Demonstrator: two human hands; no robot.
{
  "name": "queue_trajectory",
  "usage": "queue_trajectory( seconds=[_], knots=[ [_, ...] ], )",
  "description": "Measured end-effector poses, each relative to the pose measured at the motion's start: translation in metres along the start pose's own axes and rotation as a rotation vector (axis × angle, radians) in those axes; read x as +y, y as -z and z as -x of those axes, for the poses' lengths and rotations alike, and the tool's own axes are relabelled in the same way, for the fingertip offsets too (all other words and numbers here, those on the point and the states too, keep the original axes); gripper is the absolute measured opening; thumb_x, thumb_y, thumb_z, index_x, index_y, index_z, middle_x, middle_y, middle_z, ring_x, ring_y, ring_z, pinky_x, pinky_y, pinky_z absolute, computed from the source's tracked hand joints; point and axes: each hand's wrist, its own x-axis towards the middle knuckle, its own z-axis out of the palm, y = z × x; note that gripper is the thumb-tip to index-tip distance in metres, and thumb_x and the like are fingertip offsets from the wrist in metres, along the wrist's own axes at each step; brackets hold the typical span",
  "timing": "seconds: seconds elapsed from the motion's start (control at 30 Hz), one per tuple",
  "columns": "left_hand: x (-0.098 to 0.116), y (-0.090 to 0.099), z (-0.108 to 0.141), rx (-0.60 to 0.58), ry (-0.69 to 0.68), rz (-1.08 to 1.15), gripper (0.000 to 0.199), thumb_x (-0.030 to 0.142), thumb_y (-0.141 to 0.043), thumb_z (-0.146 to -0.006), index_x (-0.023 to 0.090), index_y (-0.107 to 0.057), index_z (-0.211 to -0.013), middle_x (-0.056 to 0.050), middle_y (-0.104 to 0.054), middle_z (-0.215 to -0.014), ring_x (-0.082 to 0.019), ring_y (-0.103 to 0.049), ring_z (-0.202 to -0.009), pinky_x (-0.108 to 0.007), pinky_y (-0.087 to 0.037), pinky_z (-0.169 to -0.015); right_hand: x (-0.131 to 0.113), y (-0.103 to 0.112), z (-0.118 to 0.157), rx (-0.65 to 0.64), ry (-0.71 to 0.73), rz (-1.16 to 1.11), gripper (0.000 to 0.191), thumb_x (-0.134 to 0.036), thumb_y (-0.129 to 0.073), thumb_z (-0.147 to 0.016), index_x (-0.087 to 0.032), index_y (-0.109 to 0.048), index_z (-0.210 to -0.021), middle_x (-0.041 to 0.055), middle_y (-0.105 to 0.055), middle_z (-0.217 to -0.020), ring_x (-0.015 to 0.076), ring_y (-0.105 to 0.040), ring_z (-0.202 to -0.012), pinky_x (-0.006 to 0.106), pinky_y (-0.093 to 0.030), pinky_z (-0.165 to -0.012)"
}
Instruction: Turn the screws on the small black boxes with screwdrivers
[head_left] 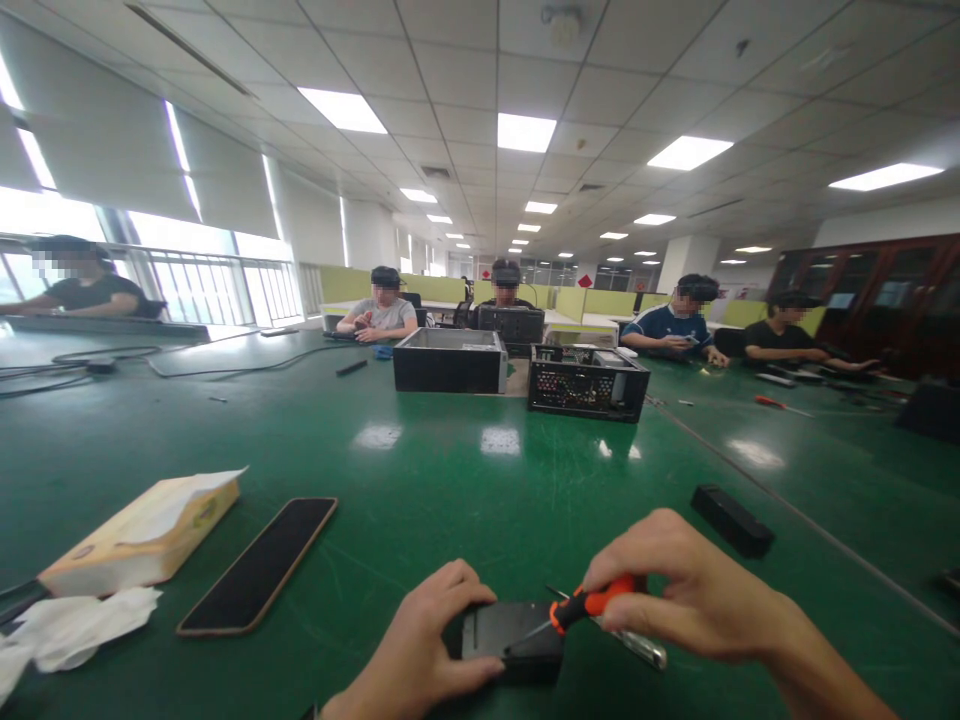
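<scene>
A: What is the left hand [431, 640] doing?
B: It grips a black block [517, 635] on the green table [420, 480], thumb at the near edge, fingers curled round the far side. The block lies at the table's near edge, in front of the person.
A: And the right hand [675, 590]?
B: Closed round the handle of a red-and-black screwdriver [589, 603]; its tip points down at the block's top, near the left thumb. I can't tell whether it sits in a screw.
A: Any containers?
B: One tissue pack [142, 535], a tissue poking from its top. Two computer cases stand further back: a plain-sided one [450, 365], contents unclear, and an open-sided one [589, 385] with parts showing inside.
A: Other counts?
B: One phone [259, 568], one slim clear-handled tool [643, 650] just beside the right hand, a second black block [731, 520] beyond it, and five co-workers around the table.
</scene>
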Motion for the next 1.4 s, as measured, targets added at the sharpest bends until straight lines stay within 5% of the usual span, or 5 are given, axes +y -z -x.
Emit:
queue_trajectory(
  seconds=[0.57,0.8,1.03,1.23,1.4],
  knots=[
    [0.003,0.001,0.000,-0.018,0.027,-0.013,0.034,0.035,-0.081,-0.072,0.020,-0.067,-0.100,-0.004,-0.062,-0.092,-0.022,-0.058,-0.084,-0.029,-0.045,-0.072,0.007,-0.017,-0.004,-0.063,-0.331,0.359,0.048,-0.066,-0.068,-0.075,-0.023,-0.076,-0.095,0.0044,-0.070,-0.069,0.0209,-0.062,-0.066,0.025,-0.036,-0.056],
    [0.003,0.001,0.000,-0.009,0.022,0.004,0.035,0.034,-0.081,-0.071,0.020,-0.068,-0.100,-0.004,-0.062,-0.092,-0.022,-0.058,-0.085,-0.030,-0.046,-0.073,0.105,0.000,0.003,0.141,-0.517,0.120,0.036,-0.046,-0.051,-0.094,-0.018,-0.073,-0.085,0.0009,-0.069,-0.077,0.0164,-0.061,-0.072,0.026,-0.043,-0.065],
    [0.003,0.003,0.000,-0.009,0.029,-0.011,0.037,0.032,-0.083,-0.069,0.019,-0.069,-0.101,-0.005,-0.061,-0.093,-0.023,-0.058,-0.085,-0.031,-0.047,-0.074,0.184,-0.053,0.026,0.291,-0.748,0.258,0.038,-0.044,-0.047,-0.092,-0.013,-0.067,-0.083,0.0096,-0.067,-0.082,0.0249,-0.062,-0.078,0.035,-0.045,-0.071],
    [0.003,0.002,0.001,-0.019,0.048,-0.013,0.039,0.029,-0.085,-0.068,0.019,-0.069,-0.102,-0.005,-0.060,-0.095,-0.023,-0.058,-0.087,-0.032,-0.047,-0.077,0.146,-0.070,0.026,0.303,-0.706,0.284,0.037,-0.047,-0.047,-0.093,-0.016,-0.067,-0.097,0.0116,-0.066,-0.102,0.0259,-0.059,-0.093,0.036,-0.044,-0.081],
    [0.003,0.001,0.002,-0.017,0.063,-0.017,0.038,0.026,-0.085,-0.068,0.020,-0.069,-0.102,-0.004,-0.059,-0.097,-0.023,-0.058,-0.089,-0.032,-0.047,-0.079,0.097,-0.075,0.042,-0.205,-0.545,0.012,0.018,-0.033,-0.075,-0.070,-0.021,-0.068,-0.082,-0.0019,-0.066,-0.077,0.0151,-0.056,-0.067,0.022,-0.039,-0.057]
  ],
)
